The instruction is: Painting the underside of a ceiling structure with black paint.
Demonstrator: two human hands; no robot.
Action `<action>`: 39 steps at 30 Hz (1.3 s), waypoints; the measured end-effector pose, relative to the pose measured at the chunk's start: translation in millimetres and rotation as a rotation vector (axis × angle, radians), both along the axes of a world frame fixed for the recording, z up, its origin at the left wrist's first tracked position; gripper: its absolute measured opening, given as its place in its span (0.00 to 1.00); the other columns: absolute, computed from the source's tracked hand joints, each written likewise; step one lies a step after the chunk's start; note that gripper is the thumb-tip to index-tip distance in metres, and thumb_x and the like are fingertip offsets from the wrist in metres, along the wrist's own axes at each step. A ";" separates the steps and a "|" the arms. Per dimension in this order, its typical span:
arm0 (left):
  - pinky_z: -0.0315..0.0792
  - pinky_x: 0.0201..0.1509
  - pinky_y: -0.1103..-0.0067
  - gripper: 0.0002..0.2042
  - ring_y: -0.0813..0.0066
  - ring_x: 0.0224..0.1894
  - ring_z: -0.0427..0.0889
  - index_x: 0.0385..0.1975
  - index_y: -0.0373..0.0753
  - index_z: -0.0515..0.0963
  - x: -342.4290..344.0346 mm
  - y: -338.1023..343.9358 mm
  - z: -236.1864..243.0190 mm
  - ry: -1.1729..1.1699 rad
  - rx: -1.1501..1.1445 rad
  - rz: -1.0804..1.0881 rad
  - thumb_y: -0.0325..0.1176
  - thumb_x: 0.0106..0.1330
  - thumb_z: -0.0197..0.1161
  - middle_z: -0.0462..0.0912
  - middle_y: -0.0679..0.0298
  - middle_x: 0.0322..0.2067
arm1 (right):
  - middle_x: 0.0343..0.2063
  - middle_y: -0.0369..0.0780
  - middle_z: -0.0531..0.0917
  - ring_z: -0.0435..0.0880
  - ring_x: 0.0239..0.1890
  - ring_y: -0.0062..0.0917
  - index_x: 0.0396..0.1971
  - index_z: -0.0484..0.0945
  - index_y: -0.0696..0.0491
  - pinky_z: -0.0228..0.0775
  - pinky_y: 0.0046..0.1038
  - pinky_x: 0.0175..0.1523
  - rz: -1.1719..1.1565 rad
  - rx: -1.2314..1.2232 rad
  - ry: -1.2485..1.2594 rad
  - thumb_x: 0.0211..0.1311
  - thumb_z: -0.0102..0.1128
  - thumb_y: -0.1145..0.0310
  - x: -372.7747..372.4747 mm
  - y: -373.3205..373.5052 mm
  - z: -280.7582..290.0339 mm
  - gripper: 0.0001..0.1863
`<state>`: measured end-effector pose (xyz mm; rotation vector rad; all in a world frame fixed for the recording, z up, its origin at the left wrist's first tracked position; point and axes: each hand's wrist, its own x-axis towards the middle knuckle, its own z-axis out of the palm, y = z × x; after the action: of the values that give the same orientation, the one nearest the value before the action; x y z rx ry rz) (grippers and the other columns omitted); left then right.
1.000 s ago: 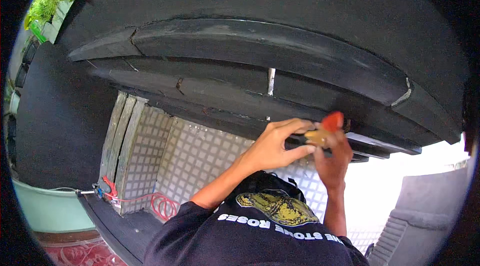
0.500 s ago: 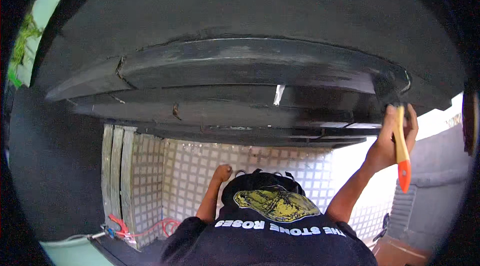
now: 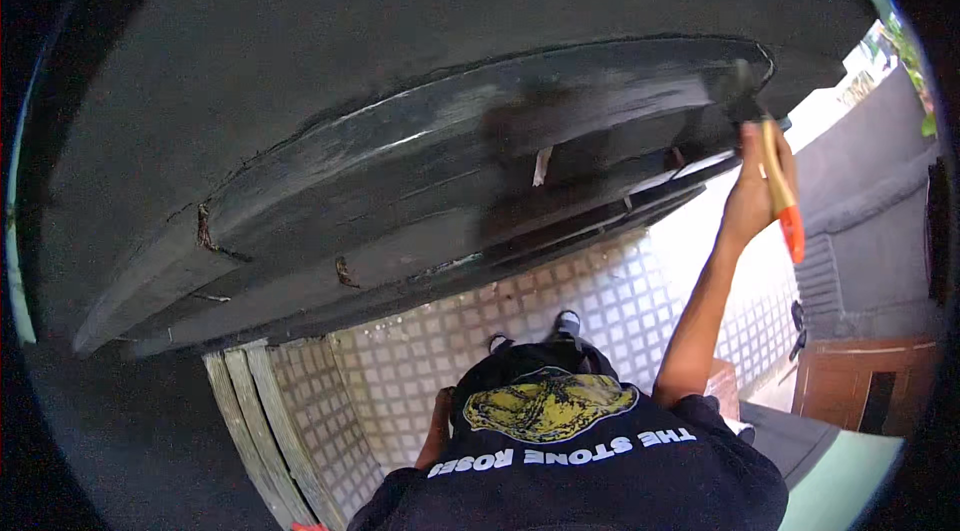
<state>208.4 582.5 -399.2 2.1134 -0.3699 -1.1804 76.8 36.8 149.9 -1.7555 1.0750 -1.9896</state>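
Observation:
My right hand [image 3: 752, 196] is wrapped round the handle of a paintbrush [image 3: 774, 171], which is pale wood with an orange end. The brush's dark bristles meet the right end of a long dark ledge [image 3: 400, 136] that curves across the view. Part of that ledge looks darker and glossier than the dull grey stretch on its left. A small whitish strip [image 3: 542, 166] sticks to the step below. Low beside my body is my left hand [image 3: 444, 403], partly hidden by my black shirt, with its fingers not made out.
Grey checkered floor tiles [image 3: 430, 341] lie below the ledge, under my feet. Ribbed grey boards [image 3: 262, 421] stand at the lower left. On the right are a grey wall [image 3: 870, 201] and a brown wooden piece [image 3: 850, 381].
My view has tilted and turned toward the right. The brush has moved up along the ledge's right end with my right hand. My left hand has drawn closer to my body.

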 end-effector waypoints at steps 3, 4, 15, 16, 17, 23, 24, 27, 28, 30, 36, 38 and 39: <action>0.77 0.49 0.69 0.16 0.58 0.45 0.84 0.37 0.42 0.85 10.8 34.3 -30.0 0.048 -0.050 0.056 0.46 0.57 0.65 0.86 0.54 0.39 | 0.33 0.40 0.84 0.79 0.36 0.18 0.40 0.81 0.64 0.72 0.22 0.41 -0.023 0.060 0.000 0.61 0.67 0.68 -2.2 14.8 13.8 0.14; 0.77 0.49 0.69 0.16 0.58 0.45 0.84 0.37 0.42 0.85 24.3 37.5 -42.1 0.049 -0.047 0.057 0.46 0.57 0.65 0.86 0.54 0.39 | 0.33 0.37 0.82 0.78 0.36 0.19 0.41 0.80 0.63 0.72 0.22 0.42 0.106 0.059 -0.072 0.59 0.68 0.71 23.4 36.8 8.1 0.13; 0.80 0.30 0.72 0.14 0.65 0.28 0.85 0.36 0.32 0.79 82.1 -19.3 12.2 0.482 -0.343 0.387 0.40 0.65 0.61 0.85 0.55 0.29 | 0.29 0.37 0.81 0.77 0.31 0.21 0.33 0.81 0.62 0.69 0.25 0.39 -0.006 0.016 0.007 0.61 0.66 0.68 7.0 6.8 -38.4 0.11; 0.79 0.30 0.73 0.13 0.67 0.29 0.85 0.34 0.32 0.79 77.9 -22.3 15.7 0.449 -0.447 0.401 0.39 0.64 0.61 0.86 0.56 0.30 | 0.32 0.38 0.83 0.79 0.34 0.21 0.35 0.81 0.61 0.71 0.26 0.41 -0.133 0.052 0.017 0.62 0.66 0.67 -10.3 -4.0 -40.6 0.11; 0.79 0.30 0.73 0.13 0.67 0.29 0.85 0.34 0.32 0.79 73.5 -26.7 16.0 0.451 -0.449 0.392 0.39 0.64 0.61 0.86 0.56 0.30 | 0.30 0.37 0.81 0.76 0.31 0.20 0.32 0.80 0.62 0.68 0.25 0.38 -0.122 0.016 0.025 0.63 0.64 0.68 -9.6 -1.1 -40.9 0.11; 0.78 0.36 0.67 0.08 0.57 0.34 0.84 0.26 0.40 0.81 47.0 6.1 -18.3 -0.220 -0.277 -0.184 0.37 0.60 0.61 0.85 0.57 0.28 | 0.27 0.42 0.81 0.79 0.30 0.32 0.28 0.79 0.57 0.72 0.28 0.40 0.443 -0.313 0.367 0.42 0.71 0.77 71.7 122.1 -40.9 0.11; 0.78 0.38 0.67 0.08 0.55 0.35 0.84 0.26 0.40 0.81 45.7 25.1 -28.5 -0.261 -0.256 -0.233 0.37 0.58 0.61 0.84 0.56 0.29 | 0.26 0.41 0.81 0.79 0.30 0.32 0.27 0.79 0.58 0.71 0.29 0.40 0.590 -0.208 0.242 0.47 0.69 0.76 82.6 138.6 -28.0 0.08; 0.78 0.40 0.66 0.08 0.53 0.37 0.84 0.25 0.40 0.81 47.1 -6.3 -19.1 -0.361 -0.303 -0.448 0.37 0.57 0.60 0.84 0.54 0.30 | 0.27 0.38 0.80 0.77 0.29 0.24 0.30 0.79 0.61 0.69 0.25 0.39 0.167 -0.030 0.184 0.59 0.63 0.72 41.8 59.9 -54.5 0.07; 0.78 0.41 0.65 0.08 0.52 0.38 0.83 0.25 0.40 0.81 45.7 -23.3 -11.2 -0.454 -0.354 -0.543 0.37 0.58 0.59 0.84 0.53 0.30 | 0.27 0.37 0.79 0.76 0.30 0.20 0.32 0.79 0.61 0.68 0.24 0.39 0.040 -0.074 0.056 0.61 0.63 0.70 13.2 15.8 -66.7 0.09; 0.78 0.41 0.66 0.08 0.54 0.38 0.84 0.26 0.40 0.81 51.0 21.7 -45.8 -0.531 -0.120 -0.687 0.36 0.58 0.59 0.83 0.53 0.29 | 0.33 0.37 0.81 0.78 0.32 0.19 0.37 0.80 0.61 0.71 0.23 0.39 0.022 0.205 -0.247 0.64 0.63 0.65 -2.6 -24.5 -65.9 0.13; 0.81 0.29 0.71 0.10 0.69 0.23 0.83 0.38 0.38 0.83 71.4 18.0 -50.0 -0.096 -0.203 -0.466 0.34 0.61 0.60 0.84 0.61 0.25 | 0.32 0.44 0.83 0.81 0.38 0.31 0.36 0.80 0.63 0.69 0.32 0.46 -0.359 0.362 0.261 0.65 0.60 0.58 -132.6 -37.6 -191.8 0.19; 0.80 0.27 0.72 0.12 0.69 0.24 0.84 0.42 0.37 0.81 71.8 -13.6 -43.0 -0.134 -0.043 -0.646 0.35 0.63 0.60 0.86 0.59 0.31 | 0.33 0.47 0.83 0.81 0.37 0.34 0.34 0.80 0.63 0.70 0.35 0.45 -0.463 0.328 0.310 0.65 0.60 0.59 -170.7 -8.0 -276.5 0.18; 0.80 0.27 0.71 0.14 0.67 0.26 0.85 0.43 0.36 0.81 70.5 -28.2 -33.2 0.016 0.016 -0.542 0.37 0.63 0.59 0.86 0.58 0.31 | 0.29 0.46 0.83 0.81 0.33 0.33 0.33 0.81 0.63 0.71 0.35 0.41 -0.433 0.488 0.491 0.65 0.60 0.60 -188.7 21.0 -304.5 0.17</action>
<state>279.0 554.3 -432.3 2.0771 -0.9724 -1.4957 -111.9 57.9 -154.6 -1.8728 2.0420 -1.3116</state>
